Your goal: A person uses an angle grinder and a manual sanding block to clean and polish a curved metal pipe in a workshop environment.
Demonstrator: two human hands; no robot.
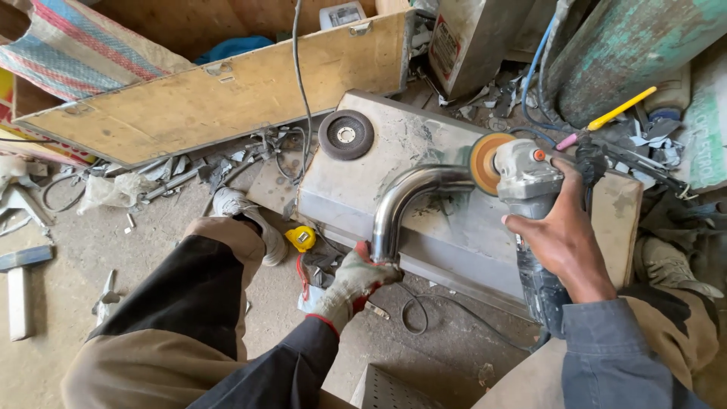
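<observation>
A bent, shiny steel pipe elbow [405,195] lies on a grey metal box [447,227]. My left hand [354,279], in a worn work glove, grips the elbow's lower end. My bare right hand [559,236] holds a grey angle grinder [530,220]. Its orange flap disc [485,163] presses against the far end of the pipe. The grinder's black cable [424,310] trails across the floor below the box.
A spare dark grinding disc [346,134] rests on the box top. A wooden board [219,95] leans behind. A yellow tape measure [301,238], metal scraps, a hammer [21,280], and a yellow-handled tool [617,110] lie around. My knees flank the box.
</observation>
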